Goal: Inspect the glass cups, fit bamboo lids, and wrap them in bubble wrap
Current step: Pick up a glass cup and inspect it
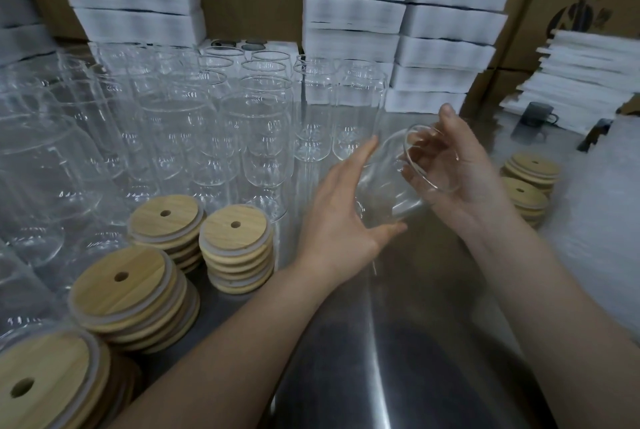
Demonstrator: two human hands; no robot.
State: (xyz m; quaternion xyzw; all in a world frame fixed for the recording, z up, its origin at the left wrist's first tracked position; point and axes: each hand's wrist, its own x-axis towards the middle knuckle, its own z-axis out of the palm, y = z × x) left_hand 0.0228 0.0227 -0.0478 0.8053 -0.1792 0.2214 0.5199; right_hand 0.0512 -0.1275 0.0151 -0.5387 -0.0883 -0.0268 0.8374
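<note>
inspecting step: stacks of round bamboo lids with straw holes (235, 248) sit left, untouched. left hand (341, 217) is spread, straight fingers cradling the base of the clear glass cup (391, 179), which is tilted above the steel table (398, 342). right hand (464, 179) curls round its rim. suggest rotating slowly against the light (rim chips first), both hands supporting. white bubble wrap sheet (595, 214) lies right.
</note>
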